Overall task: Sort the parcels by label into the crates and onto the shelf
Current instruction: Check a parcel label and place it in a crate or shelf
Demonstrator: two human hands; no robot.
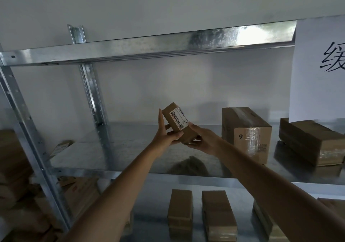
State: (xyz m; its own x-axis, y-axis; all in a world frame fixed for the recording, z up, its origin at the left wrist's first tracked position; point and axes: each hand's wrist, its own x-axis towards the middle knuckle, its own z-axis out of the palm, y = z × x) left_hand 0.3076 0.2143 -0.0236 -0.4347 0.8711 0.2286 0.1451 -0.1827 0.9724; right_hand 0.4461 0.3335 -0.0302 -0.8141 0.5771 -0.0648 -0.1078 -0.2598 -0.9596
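I am holding a small labelled parcel (177, 123) in both hands above the middle shelf (130, 170), left of the carton marked 9 (246, 135). Its long axis is tilting up and away from me, label facing me. My left hand (165, 135) is cupping the parcel's left face, fingers (161, 119) stretched flat along it. My right hand (200, 139) is curling partly closed around the near lower end. Bare shelf is lying directly beneath the parcel, so setting it down looks like a short drop.

Both arms were stretched fwd and up. Left hand (166, 133) and right hand (202, 139) were close together, fingers curled, both gripping w/ thumbs visible.
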